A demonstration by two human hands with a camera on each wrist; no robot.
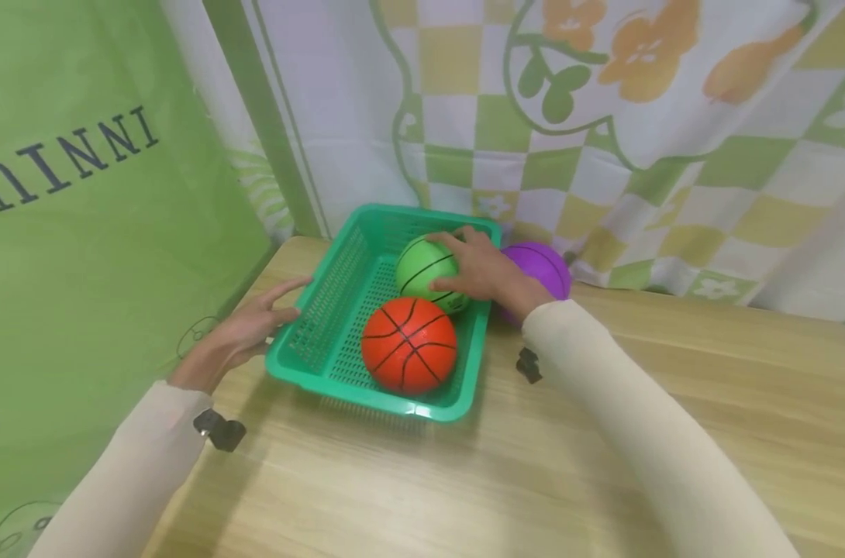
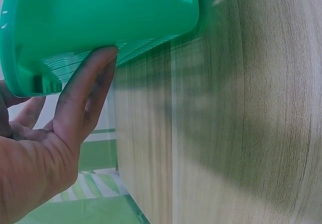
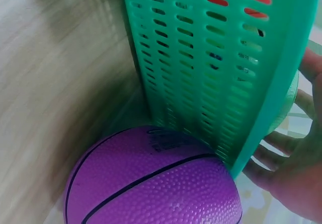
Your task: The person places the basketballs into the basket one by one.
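A green basket (image 1: 311,380) with slotted walls holds an orange-red ball (image 1: 410,346) at its near right and a green ball (image 1: 422,267) behind that. My right hand (image 1: 480,267) grips the green ball from above, fingers and thumb spread round its top and side. At the basket's left side is my left hand (image 1: 248,329), its fairly straight fingers (image 2: 83,85) against the outer wall, under the rim. A purple ball (image 3: 161,183) sits outside the basket, close to its right wall and partly hidden behind my right forearm in the head view.
The basket stands on a wooden table (image 1: 604,434) near its left edge. A patterned curtain (image 1: 506,132) hangs behind, with a green cloth (image 1: 101,256) down the left side. Small dark devices (image 1: 219,430) sit at both wrists.
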